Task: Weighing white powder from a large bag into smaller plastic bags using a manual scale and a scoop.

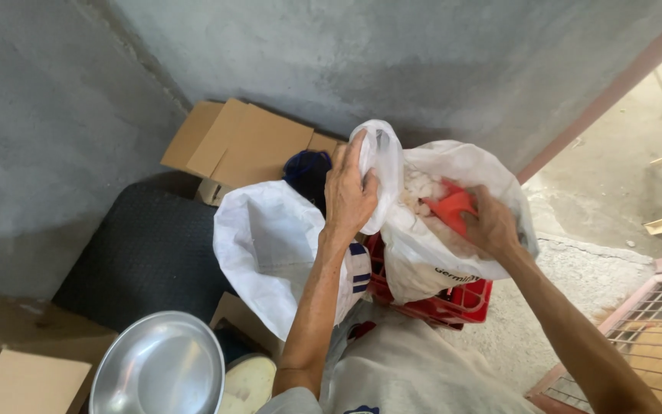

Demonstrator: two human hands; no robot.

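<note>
Steel bowl (158,366) bottom left, nearest the camera, cardboard (24,383) beside it. Dark mat (143,253) and flattened boxes (239,142) sit against the wall behind. White sack (270,245) stands open mid-frame. Left hand (349,192) pinches the plastic bag (430,253) by its upper left rim, fingers closed on it. Right hand (490,224) grips a red scoop (450,207) inside the bag, in white lumps (423,188). Bag rests in a red crate (453,303).

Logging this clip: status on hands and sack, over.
Left hand grips rim of white woven plastic sack. Right hand holds red plastic scoop in white lumps. Nothing blocking.
</note>
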